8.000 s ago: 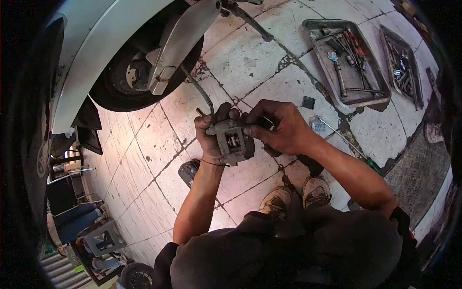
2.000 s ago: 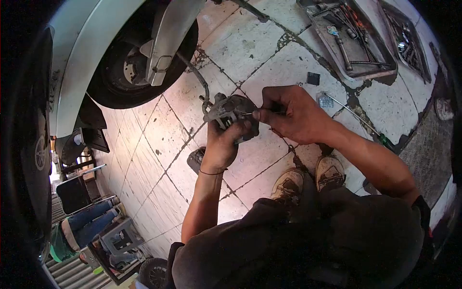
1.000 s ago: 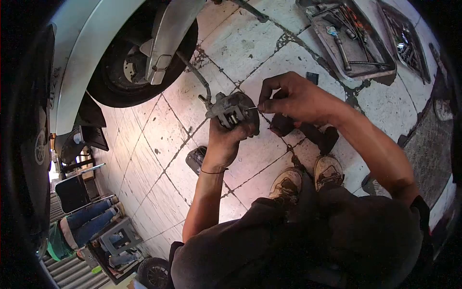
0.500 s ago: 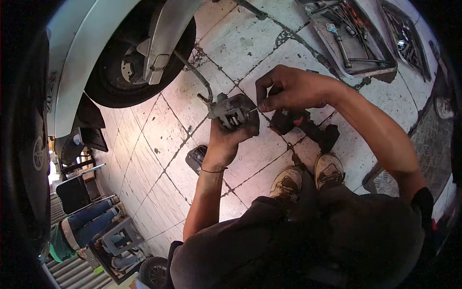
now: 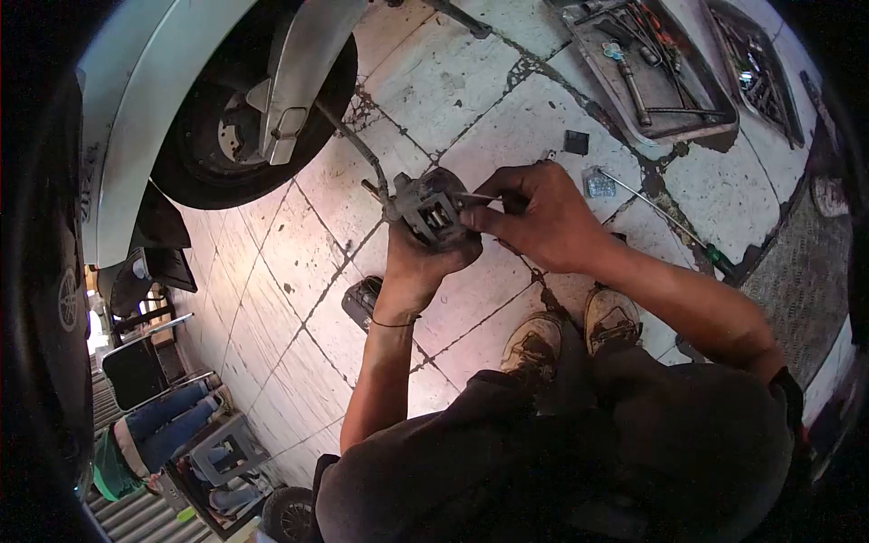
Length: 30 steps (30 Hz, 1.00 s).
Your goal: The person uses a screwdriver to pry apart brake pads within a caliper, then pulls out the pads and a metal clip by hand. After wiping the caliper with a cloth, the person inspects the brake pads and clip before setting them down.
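A dirty brake caliper (image 5: 425,210) rests in my left hand (image 5: 430,258), its opening turned up so that metal parts inside show. My left fingers wrap round its underside and far end. A hose (image 5: 367,154) runs from the caliper up toward the wheel. My right hand (image 5: 534,213) is at the caliper's right side, thumb and forefinger pinched on a thin metal pin (image 5: 480,196). The pin's tip points at the caliper body, overlapping its edge in this view.
A scooter wheel (image 5: 262,136) stands at upper left. Trays of tools (image 5: 674,136) lie at upper right. On the tiles are a long screwdriver (image 5: 665,215), a small clear packet (image 5: 598,183) and a black square piece (image 5: 576,142). A person in jeans (image 5: 172,425) sits at lower left.
My right hand has come lower and turned, with the pin now lying flatter against the caliper's side. The screwdriver, packet and black piece now show beyond my right forearm.
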{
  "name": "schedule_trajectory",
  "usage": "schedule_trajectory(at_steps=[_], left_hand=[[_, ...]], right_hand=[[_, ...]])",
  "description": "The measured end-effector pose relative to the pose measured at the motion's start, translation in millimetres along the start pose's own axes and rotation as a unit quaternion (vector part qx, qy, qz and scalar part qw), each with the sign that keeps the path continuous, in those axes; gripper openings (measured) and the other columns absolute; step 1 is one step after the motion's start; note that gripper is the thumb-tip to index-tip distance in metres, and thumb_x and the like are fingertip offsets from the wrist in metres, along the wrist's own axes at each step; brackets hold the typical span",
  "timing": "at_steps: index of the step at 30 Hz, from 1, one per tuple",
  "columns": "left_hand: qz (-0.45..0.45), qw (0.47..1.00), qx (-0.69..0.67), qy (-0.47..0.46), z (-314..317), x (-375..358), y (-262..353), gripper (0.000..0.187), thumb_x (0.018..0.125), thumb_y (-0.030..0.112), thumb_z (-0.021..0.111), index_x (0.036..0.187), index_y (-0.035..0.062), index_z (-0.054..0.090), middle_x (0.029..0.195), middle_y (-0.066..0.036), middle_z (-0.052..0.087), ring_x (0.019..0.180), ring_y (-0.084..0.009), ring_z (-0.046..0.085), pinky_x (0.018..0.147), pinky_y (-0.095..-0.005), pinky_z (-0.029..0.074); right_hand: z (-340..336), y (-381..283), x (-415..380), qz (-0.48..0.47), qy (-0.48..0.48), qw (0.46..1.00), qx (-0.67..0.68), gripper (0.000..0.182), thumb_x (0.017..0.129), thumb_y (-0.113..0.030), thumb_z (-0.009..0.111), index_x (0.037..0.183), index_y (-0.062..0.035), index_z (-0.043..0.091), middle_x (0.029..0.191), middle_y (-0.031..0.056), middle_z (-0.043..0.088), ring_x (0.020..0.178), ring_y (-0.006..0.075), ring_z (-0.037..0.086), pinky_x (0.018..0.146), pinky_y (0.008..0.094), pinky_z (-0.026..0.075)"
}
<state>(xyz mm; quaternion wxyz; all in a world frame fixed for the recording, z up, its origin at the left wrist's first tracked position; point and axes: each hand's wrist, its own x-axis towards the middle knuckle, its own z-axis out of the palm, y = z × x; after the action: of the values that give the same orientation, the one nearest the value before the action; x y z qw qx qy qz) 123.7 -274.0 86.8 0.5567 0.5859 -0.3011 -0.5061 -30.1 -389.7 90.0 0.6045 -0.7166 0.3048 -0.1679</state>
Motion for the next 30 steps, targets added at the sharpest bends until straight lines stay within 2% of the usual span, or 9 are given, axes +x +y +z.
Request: schedule_trajectory(at_steps=[4,12,13,15,19,21,24,28,30], left_hand=[[0.019,0.998,0.062,0.025,-1,0,-5,0.053,0.066,-0.004,0.076,0.114,0.0008,0.053,0.099,-0.003,0.063,0.085,-0.0108,0.060,0.075,-0.0256,0.051],[0.039,0.988,0.149,0.005,-2,3,-9,0.045,0.066,-0.005,0.075,0.107,0.0009,0.056,0.093,0.000,0.060,0.081,-0.0080,0.056,0.071,-0.0243,0.049],[0.049,0.986,0.155,0.023,2,2,-8,0.042,0.066,-0.005,0.074,0.104,0.0011,0.057,0.090,0.001,0.060,0.079,-0.0075,0.055,0.071,-0.0240,0.048],[0.061,0.984,0.162,0.042,1,3,-7,0.039,0.066,-0.005,0.073,0.101,0.0013,0.058,0.088,0.002,0.059,0.078,-0.0070,0.054,0.070,-0.0238,0.048],[0.054,0.980,0.189,0.023,-4,4,-13,0.031,0.065,-0.004,0.072,0.093,0.0020,0.060,0.084,0.002,0.059,0.076,-0.0067,0.052,0.068,-0.0246,0.047],[0.049,0.976,0.212,0.028,-4,3,-12,0.029,0.066,-0.003,0.072,0.092,0.0022,0.060,0.084,0.002,0.060,0.076,-0.0068,0.052,0.068,-0.0250,0.047],[0.040,0.978,0.206,0.021,-4,2,-9,0.029,0.066,-0.002,0.073,0.091,0.0021,0.061,0.084,0.002,0.060,0.076,-0.0071,0.053,0.068,-0.0254,0.047],[0.038,0.981,0.188,0.033,-4,3,-15,0.029,0.065,0.000,0.074,0.092,0.0018,0.061,0.084,0.001,0.061,0.076,-0.0072,0.053,0.068,-0.0255,0.048],[0.055,0.981,0.178,0.046,-7,4,-18,0.028,0.066,0.001,0.074,0.091,0.0014,0.061,0.084,0.001,0.061,0.075,-0.0074,0.053,0.068,-0.0255,0.048]], right_hand=[[9,6,1,-0.030,0.029,0.999,-0.024,0.030,0.080,-0.021,0.074,0.092,0.0068,0.070,0.066,0.0207,0.064,0.053,0.0192,0.056,0.054,0.0354,0.046],[20,15,7,-0.036,0.036,0.999,-0.004,0.029,0.083,-0.020,0.066,0.080,0.0089,0.068,0.074,0.0285,0.064,0.071,0.0432,0.064,0.067,0.0467,0.050],[21,17,8,-0.037,0.035,0.999,-0.004,0.029,0.083,-0.020,0.066,0.080,0.0089,0.068,0.074,0.0285,0.064,0.071,0.0432,0.064,0.067,0.0467,0.050],[22,19,10,0.038,-0.024,0.997,-0.062,0.028,0.088,-0.018,0.065,0.095,0.0087,0.068,0.070,0.0191,0.064,0.062,0.0146,0.054,0.061,0.0356,0.046],[24,27,15,0.044,-0.052,0.996,-0.057,0.032,0.088,-0.022,0.062,0.091,0.0095,0.067,0.073,0.0217,0.064,0.064,0.0223,0.060,0.065,0.0385,0.048],[30,37,15,-0.020,-0.015,0.994,-0.104,0.032,0.087,-0.023,0.061,0.089,0.0087,0.066,0.074,0.0236,0.064,0.068,0.0322,0.064,0.067,0.0419,0.048],[31,43,15,-0.089,0.005,0.985,-0.146,0.030,0.085,-0.022,0.062,0.089,0.0080,0.064,0.074,0.0244,0.064,0.070,0.0379,0.064,0.067,0.0436,0.049],[20,26,11,-0.053,-0.039,0.990,-0.121,0.026,0.085,-0.019,0.063,0.093,0.0060,0.064,0.073,0.0222,0.063,0.065,0.0341,0.064,0.063,0.0411,0.048],[21,19,3,-0.052,0.014,0.996,-0.068,0.025,0.087,-0.017,0.064,0.094,0.0075,0.063,0.076,0.0244,0.065,0.069,0.0395,0.066,0.065,0.0441,0.050]])
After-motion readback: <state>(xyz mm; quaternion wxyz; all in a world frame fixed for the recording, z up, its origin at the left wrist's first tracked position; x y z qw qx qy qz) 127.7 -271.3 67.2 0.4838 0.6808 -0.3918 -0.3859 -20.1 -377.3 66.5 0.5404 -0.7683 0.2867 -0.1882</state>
